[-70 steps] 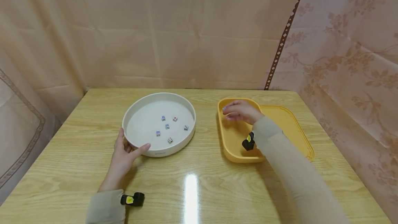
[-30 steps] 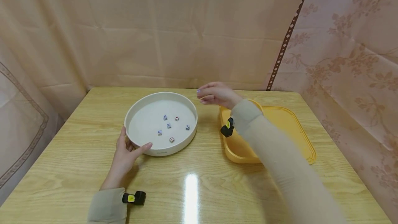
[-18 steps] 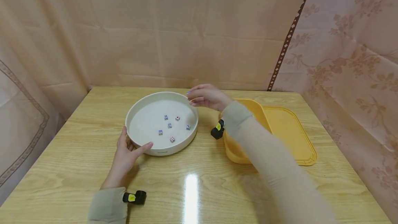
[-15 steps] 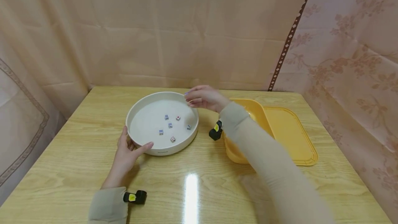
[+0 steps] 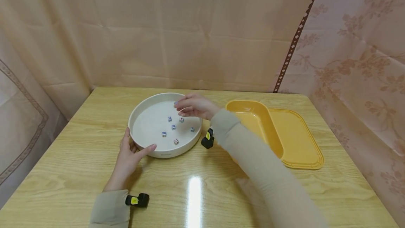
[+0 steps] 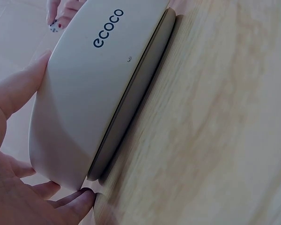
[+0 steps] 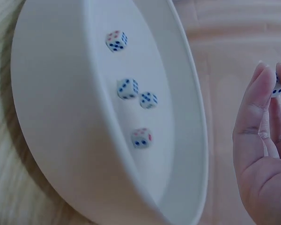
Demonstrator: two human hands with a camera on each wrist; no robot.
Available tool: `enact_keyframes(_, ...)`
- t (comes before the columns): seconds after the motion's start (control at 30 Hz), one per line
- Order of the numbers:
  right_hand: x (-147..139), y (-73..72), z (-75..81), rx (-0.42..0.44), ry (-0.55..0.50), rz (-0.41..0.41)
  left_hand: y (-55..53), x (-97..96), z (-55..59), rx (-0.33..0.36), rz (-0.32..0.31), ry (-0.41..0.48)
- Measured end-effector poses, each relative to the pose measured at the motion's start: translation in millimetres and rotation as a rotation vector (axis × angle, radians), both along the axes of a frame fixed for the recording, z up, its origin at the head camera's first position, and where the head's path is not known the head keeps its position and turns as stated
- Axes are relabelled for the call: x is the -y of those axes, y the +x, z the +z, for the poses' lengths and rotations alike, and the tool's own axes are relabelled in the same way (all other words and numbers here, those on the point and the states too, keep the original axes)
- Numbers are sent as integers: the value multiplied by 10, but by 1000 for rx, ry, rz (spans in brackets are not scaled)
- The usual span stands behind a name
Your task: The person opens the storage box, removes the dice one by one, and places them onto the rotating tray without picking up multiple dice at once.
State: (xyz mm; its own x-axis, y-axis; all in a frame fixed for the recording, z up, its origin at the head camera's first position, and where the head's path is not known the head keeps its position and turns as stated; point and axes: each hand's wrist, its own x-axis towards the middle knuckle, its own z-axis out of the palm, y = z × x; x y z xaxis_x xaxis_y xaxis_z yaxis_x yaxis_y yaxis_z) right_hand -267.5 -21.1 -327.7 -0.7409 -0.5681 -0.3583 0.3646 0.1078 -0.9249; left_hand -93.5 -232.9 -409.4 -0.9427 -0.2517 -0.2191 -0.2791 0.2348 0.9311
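A white round tray [image 5: 143, 122] marked "ecoco" stands on the table at left of centre in the head view. My left hand [image 5: 126, 159] holds its near left side, thumb along the rim and fingers against the outer wall. Over the tray's back right part is my right hand [image 5: 197, 106], pinching a die [image 7: 277, 89] between thumb and fingertips. Several white dice with blue and red pips lie spread on the tray floor, among them one die [image 5: 176, 141] near the front and another die [image 5: 192, 129] by the right wall.
Right of the tray sits a yellow box [image 5: 250, 106], partly hidden by my right forearm. A flat yellow lid [image 5: 299, 136] lies at the box's right side. The wooden table [image 5: 164, 192] ends at a curtain [image 5: 177, 45] behind.
My right hand has carried the die out of the yellow box, leftward, to above the tray. My left hand has kept its hold, and the dice in the tray lie as before.
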Motion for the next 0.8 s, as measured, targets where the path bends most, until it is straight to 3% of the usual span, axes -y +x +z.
enact_keyframes(0.47, 234, 71, -266, 14, 28, 44, -17, -16, 0, 9, 3, 0)
enact_keyframes(0.8, 389, 122, -370, -27, 100, 67, 4, -4, 13, -5, -14, -10)
